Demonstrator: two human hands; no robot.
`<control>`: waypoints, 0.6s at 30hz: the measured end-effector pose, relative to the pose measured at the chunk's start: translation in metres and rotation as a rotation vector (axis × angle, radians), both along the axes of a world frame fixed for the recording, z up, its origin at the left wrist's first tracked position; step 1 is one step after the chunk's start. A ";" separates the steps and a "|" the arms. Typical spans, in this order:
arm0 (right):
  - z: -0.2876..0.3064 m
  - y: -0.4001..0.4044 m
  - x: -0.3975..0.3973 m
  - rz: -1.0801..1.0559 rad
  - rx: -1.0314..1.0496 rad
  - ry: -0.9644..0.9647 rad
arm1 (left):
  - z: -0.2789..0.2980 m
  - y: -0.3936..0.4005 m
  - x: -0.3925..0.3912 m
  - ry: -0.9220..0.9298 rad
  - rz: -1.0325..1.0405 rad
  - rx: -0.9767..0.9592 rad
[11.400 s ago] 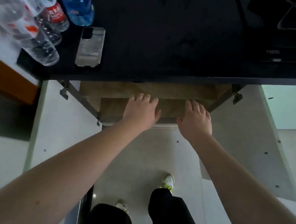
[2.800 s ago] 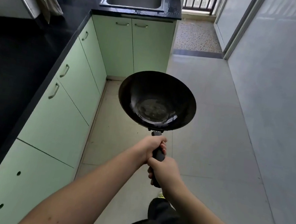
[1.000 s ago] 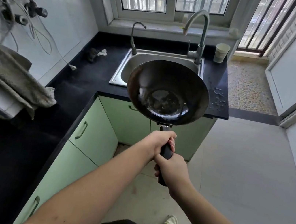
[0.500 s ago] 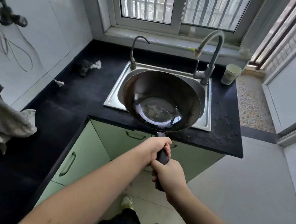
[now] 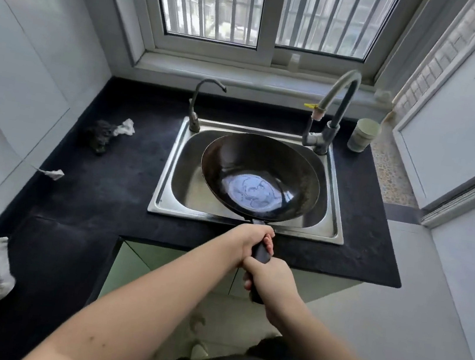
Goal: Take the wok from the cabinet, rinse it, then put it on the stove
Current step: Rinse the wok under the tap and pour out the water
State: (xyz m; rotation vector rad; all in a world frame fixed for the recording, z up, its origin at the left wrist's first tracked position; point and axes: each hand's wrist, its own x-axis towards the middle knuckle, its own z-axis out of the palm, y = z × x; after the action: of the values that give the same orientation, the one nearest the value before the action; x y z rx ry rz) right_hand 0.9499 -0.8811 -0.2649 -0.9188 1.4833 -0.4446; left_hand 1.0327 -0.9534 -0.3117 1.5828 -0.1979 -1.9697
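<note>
Two bare hands grip one dark handle (image 5: 260, 252), stacked along it. The left hand (image 5: 255, 239) is wrapped around the handle nearest the pan, and the right hand (image 5: 269, 280) is closed around the end nearer the body. Both forearms reach in from the bottom of the view.

The handle leads forward to a black wok (image 5: 259, 178), held mouth up over the steel sink (image 5: 164, 187). Its bowl fills most of the basin's right side, leaving open basin to the left. Whether the wok touches the basin or hangs just above it cannot be told from this angle. The handle crosses the sink's front rim.

At the sink's back right corner stands a tall curved tap (image 5: 334, 111), its spout ending above and behind the wok's far rim. A thinner, smaller tap (image 5: 200, 100) rises at the back left corner. A pale cup (image 5: 363, 135) sits on the black counter (image 5: 119, 180), just right of the tall tap.

Left of the sink the counter is wide, with a dark crumpled scrubber (image 5: 102, 136) and a small paper scrap (image 5: 53, 174) well apart from the basin. A barred window (image 5: 256, 7) lies behind the sink. To the right, the counter edge ends close beside the sink, with open floor (image 5: 411, 329) beyond.
</note>
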 end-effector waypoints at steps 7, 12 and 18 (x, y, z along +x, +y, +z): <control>-0.018 -0.054 0.004 -0.032 0.084 -0.009 | -0.018 -0.048 0.001 -0.096 -0.041 0.048; -0.029 -0.091 -0.001 -0.007 0.156 -0.041 | -0.028 -0.076 0.000 -0.154 -0.125 0.143; -0.048 -0.118 0.000 0.051 0.227 -0.014 | -0.046 -0.093 0.004 -0.165 -0.130 0.257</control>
State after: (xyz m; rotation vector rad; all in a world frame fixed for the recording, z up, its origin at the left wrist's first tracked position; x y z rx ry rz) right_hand 0.9496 -0.9988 -0.3129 -0.7694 1.4602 -0.2391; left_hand 1.0372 -1.0468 -0.3577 1.9442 -0.1187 -2.0277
